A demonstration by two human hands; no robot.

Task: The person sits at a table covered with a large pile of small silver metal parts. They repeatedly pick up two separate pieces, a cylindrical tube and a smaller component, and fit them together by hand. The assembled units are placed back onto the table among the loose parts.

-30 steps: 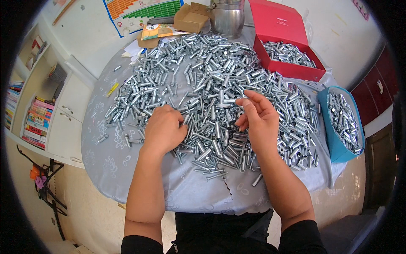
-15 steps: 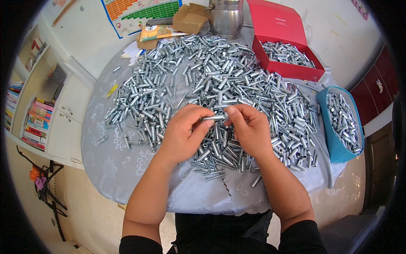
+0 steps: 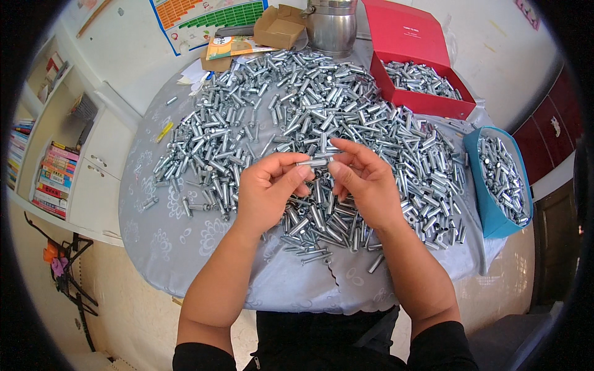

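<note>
A shiny silver expansion bolt (image 3: 314, 162) lies level between my two hands, above the middle of the heap. My left hand (image 3: 267, 191) is closed, pinching its left end between thumb and forefinger. At the other end, the thumb of my right hand (image 3: 370, 191) presses against the bolt; the forefinger is raised and the other fingers are curled in. Below and around both hands spreads a large heap of metal sleeves and bolts (image 3: 334, 111), some loose, some fitted together.
A red lidded box (image 3: 427, 104) full of metal pieces stands at the back right, a blue fabric bin (image 3: 489, 213) of them at the right edge. At the back are a steel pot (image 3: 331, 28) and a cardboard box (image 3: 278, 26). A yellow tool (image 3: 164, 132) lies on the grey tablecloth (image 3: 164, 247).
The bolt has risen slightly and more of its length shows between my hands. My right forefinger has lifted away from it, and the right hand has opened a little.
</note>
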